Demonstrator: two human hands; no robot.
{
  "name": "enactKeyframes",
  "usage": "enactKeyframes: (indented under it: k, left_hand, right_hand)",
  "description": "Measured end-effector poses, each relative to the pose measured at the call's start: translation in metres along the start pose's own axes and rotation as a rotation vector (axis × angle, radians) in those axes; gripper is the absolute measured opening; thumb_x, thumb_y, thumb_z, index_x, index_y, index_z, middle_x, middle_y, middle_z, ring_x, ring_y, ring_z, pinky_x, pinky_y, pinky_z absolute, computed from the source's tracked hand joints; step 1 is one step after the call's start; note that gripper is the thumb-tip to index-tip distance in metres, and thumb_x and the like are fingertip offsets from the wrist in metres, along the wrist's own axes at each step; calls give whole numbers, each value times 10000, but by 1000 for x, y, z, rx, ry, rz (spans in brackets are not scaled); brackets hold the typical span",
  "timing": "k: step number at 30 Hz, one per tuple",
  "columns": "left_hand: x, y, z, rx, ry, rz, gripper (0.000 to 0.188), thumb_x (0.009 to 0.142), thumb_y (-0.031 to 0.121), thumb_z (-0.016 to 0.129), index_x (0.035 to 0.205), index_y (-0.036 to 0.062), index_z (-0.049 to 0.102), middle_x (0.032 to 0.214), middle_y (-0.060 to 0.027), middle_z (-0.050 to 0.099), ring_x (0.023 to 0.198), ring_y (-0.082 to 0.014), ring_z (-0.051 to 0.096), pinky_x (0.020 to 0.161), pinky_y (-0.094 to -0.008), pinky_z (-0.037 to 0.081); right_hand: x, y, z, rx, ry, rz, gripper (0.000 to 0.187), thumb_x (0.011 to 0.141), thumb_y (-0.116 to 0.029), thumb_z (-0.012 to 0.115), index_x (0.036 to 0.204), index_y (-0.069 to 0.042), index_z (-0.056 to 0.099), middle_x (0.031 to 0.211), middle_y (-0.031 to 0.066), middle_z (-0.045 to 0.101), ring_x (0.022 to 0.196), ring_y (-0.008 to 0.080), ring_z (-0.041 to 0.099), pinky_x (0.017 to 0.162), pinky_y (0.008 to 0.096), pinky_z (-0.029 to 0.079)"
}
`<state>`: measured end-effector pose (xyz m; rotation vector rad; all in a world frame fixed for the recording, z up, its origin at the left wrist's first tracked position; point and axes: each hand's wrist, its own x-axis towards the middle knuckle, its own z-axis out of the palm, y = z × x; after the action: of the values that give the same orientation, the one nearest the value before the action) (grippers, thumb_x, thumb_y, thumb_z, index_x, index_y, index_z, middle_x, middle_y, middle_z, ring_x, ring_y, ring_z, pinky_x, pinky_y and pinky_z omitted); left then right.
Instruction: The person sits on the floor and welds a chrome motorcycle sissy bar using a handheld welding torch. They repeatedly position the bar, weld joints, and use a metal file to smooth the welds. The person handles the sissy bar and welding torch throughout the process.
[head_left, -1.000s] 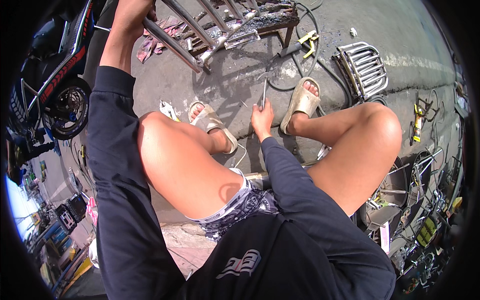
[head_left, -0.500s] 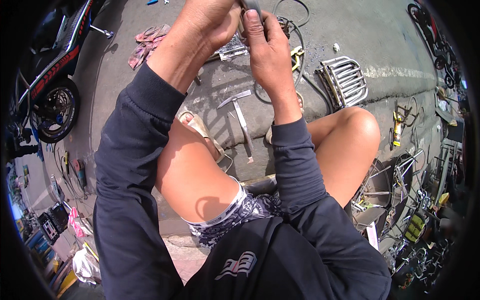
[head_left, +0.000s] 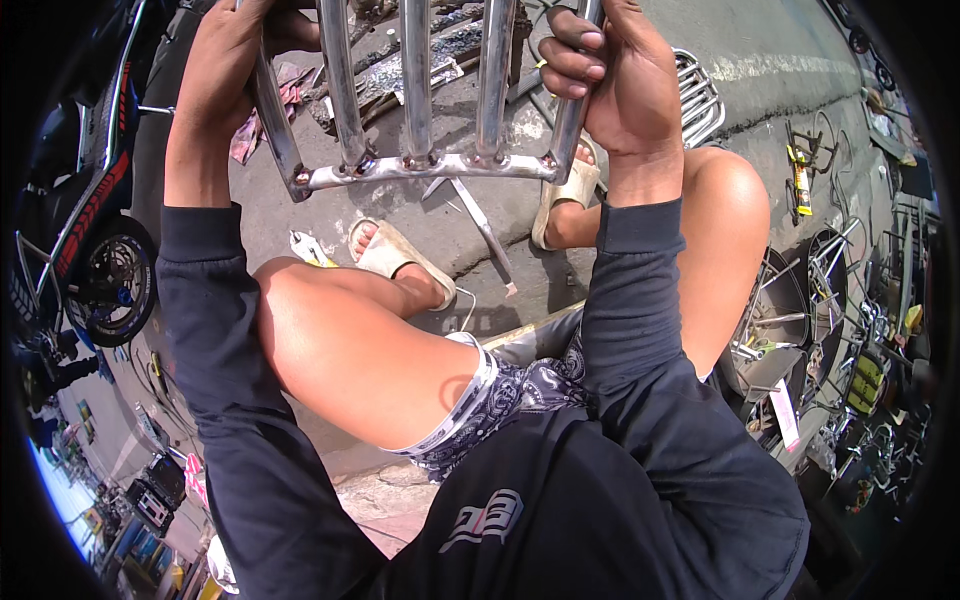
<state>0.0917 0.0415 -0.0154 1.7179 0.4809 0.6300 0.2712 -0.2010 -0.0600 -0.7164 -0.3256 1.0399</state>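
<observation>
A silvery metal tube rack [head_left: 415,100], with several parallel bars joined to a crossbar, is held up in front of me. Its far end runs out of the head view at the top. My left hand [head_left: 235,60] is closed around its left side tube, fingers partly behind it. On the right side tube, my right hand [head_left: 630,85] is closed with its fingers wrapped round. Rough brownish weld spots show where bars meet the crossbar. Below it, between my feet, a chipping hammer [head_left: 478,225] lies on the ground, its head partly covered by the rack.
A second tube rack [head_left: 700,100] lies beyond my right knee. Near my left foot is a tool with yellow parts [head_left: 312,248]. A pinkish rag [head_left: 250,135] and a spattered metal piece [head_left: 400,75] lie behind the rack. A motorcycle [head_left: 105,270] stands left; metal scraps [head_left: 780,310] crowd the right.
My hands have moved apart from close together at the top, the left going left and the right going right. The rack now shows face-on between them. The yellow-part tool appears near my left foot.
</observation>
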Motion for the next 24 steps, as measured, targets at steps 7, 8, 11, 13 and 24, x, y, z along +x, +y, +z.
enactKeyframes:
  k: [7, 8, 11, 13, 24]
  left_hand:
    - [-7, 14, -5, -74, 93, -105, 375, 1051, 368, 607, 1121, 2, 654, 812, -77, 699, 594, -132, 667, 531, -273, 600]
    - [-10, 17, -5, -64, 105, -100, 369, 1053, 354, 606, 1128, -5, 649, 816, -83, 703, 594, -136, 670, 534, -279, 607]
    - [-18, 25, -4, -175, 51, -174, 340, 1083, 287, 545, 1199, -21, 629, 859, -130, 719, 648, -180, 708, 585, -324, 643]
    - [-24, 27, -6, -173, 56, -236, 346, 1102, 273, 504, 1208, -34, 624, 875, -152, 717, 698, -210, 725, 627, -341, 652]
    - [-29, 22, -14, -221, 3, -231, 323, 1121, 252, 455, 1186, -24, 611, 888, -144, 712, 687, -194, 713, 621, -325, 643]
  right_hand:
    - [7, -5, -3, 40, -39, 69, 416, 1104, -486, 452, 1234, -113, 582, 732, -69, 478, 521, 21, 420, 456, 184, 365]
    - [7, -5, -4, 43, -42, 65, 421, 1106, -482, 450, 1247, -108, 581, 736, -67, 483, 523, 17, 428, 454, 179, 370]
    - [7, -3, -5, 81, -45, 94, 418, 1105, -466, 467, 1267, -97, 575, 745, -61, 495, 535, 8, 451, 450, 168, 383]
    - [6, 0, -4, 33, -14, 84, 421, 1101, -464, 479, 1276, -89, 563, 746, -57, 498, 536, 11, 453, 448, 164, 377]
    - [-1, -4, 6, -72, -3, 22, 449, 1111, -439, 465, 1355, -67, 528, 775, -49, 493, 555, 17, 440, 457, 159, 369]
